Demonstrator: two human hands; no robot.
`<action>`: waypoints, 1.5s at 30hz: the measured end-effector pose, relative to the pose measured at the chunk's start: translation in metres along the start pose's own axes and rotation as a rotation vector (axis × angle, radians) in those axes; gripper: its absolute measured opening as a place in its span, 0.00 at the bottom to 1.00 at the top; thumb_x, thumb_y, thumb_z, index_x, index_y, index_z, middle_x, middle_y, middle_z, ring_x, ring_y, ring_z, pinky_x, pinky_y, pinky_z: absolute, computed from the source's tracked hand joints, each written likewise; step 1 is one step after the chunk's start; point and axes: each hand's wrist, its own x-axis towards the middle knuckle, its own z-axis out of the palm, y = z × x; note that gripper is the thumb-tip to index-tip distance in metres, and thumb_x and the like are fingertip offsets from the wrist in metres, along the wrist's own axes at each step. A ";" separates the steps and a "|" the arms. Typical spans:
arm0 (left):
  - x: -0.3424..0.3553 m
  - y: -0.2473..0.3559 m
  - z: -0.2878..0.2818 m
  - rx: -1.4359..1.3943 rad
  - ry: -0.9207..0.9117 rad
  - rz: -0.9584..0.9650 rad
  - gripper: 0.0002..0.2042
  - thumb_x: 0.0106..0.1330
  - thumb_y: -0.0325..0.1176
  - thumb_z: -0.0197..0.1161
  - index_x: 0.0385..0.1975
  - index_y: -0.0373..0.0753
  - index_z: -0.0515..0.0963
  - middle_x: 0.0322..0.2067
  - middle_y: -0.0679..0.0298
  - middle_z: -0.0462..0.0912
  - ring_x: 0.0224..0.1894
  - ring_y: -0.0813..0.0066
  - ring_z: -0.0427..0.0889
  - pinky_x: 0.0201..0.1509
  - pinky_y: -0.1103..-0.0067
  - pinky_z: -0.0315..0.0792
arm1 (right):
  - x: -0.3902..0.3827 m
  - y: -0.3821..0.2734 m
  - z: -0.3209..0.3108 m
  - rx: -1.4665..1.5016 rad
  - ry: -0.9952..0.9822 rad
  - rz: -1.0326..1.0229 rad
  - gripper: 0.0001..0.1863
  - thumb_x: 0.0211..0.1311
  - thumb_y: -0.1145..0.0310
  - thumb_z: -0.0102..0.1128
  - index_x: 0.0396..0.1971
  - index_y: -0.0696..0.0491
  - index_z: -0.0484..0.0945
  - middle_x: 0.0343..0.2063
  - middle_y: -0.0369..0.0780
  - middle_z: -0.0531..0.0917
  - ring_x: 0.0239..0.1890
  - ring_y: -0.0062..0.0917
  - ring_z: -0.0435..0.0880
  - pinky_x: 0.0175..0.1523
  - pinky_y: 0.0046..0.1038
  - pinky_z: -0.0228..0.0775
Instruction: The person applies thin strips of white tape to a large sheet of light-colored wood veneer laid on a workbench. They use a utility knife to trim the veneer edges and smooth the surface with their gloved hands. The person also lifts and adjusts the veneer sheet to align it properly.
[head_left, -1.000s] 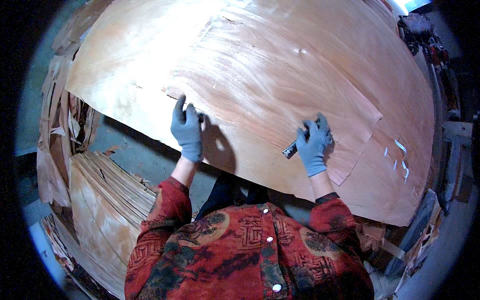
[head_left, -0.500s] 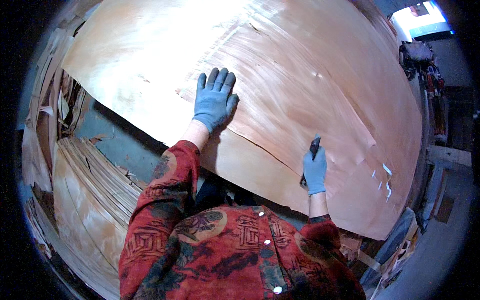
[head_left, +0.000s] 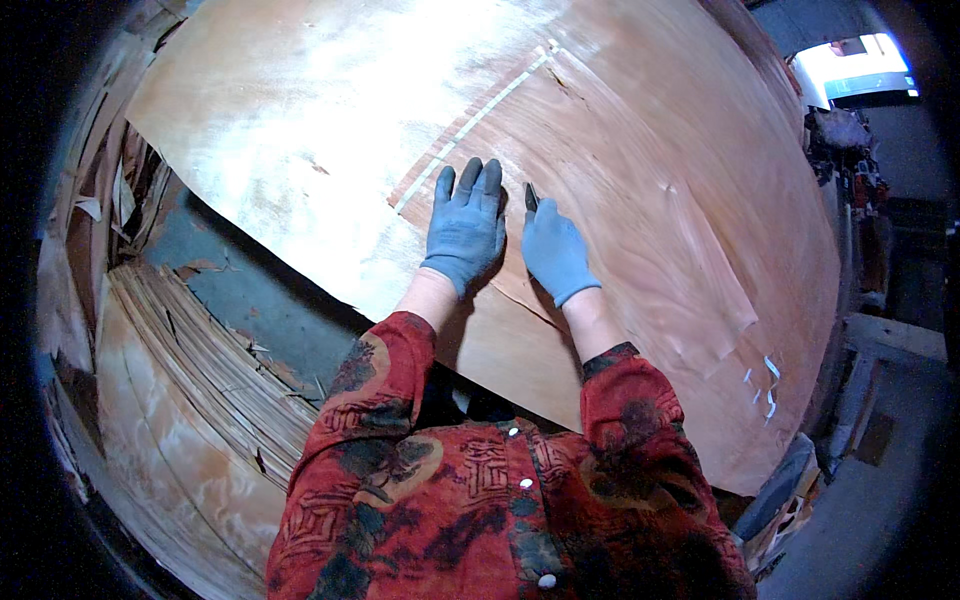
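Note:
My left hand [head_left: 463, 225], in a blue-grey glove, lies flat with fingers extended on a reddish, grained veneer piece [head_left: 620, 180]. Just right of it, my gloved right hand [head_left: 555, 250] grips a dark hand tool [head_left: 531, 197], apparently a knife, pointing away from me. The piece rests on a large, paler veneer sheet [head_left: 250, 120]. A narrow whitish tape strip [head_left: 480, 125] runs diagonally beyond my left fingers along the piece's left edge. Loose white strips [head_left: 770, 385] lie at the lower right of the sheet.
Stacked veneer [head_left: 180, 390] sits at lower left, with torn scraps [head_left: 115, 210] along the left side. A grey floor [head_left: 240, 280] shows between stack and work surface. Dark clutter [head_left: 840, 150] and a bright opening [head_left: 840, 65] are at upper right.
My right hand has moved up and left, close beside my left hand, still holding the tool. My left hand first spread flat farther up the sheet, then shifted rightward and slightly down.

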 end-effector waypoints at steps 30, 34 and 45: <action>-0.010 0.073 0.034 0.245 -0.076 0.083 0.34 0.62 0.45 0.49 0.62 0.27 0.52 0.64 0.43 0.52 0.67 0.46 0.48 0.68 0.55 0.38 | -0.151 0.130 -0.021 -0.357 -0.306 -0.216 0.09 0.55 0.72 0.51 0.36 0.56 0.69 0.19 0.44 0.82 0.19 0.33 0.83 0.19 0.38 0.70; -0.011 0.068 0.037 0.291 -0.083 0.105 0.34 0.63 0.45 0.48 0.63 0.27 0.50 0.65 0.44 0.50 0.67 0.46 0.47 0.69 0.57 0.38 | -0.165 0.173 -0.041 -0.418 -0.368 -0.321 0.09 0.55 0.71 0.52 0.36 0.55 0.70 0.19 0.43 0.82 0.20 0.33 0.83 0.19 0.38 0.69; -0.012 0.061 0.046 0.384 -0.114 0.145 0.33 0.64 0.42 0.43 0.65 0.31 0.45 0.67 0.50 0.48 0.69 0.51 0.44 0.71 0.62 0.36 | -0.170 0.342 -0.106 -0.492 -0.418 -0.495 0.04 0.54 0.71 0.51 0.31 0.52 0.68 0.17 0.39 0.78 0.19 0.33 0.81 0.19 0.35 0.68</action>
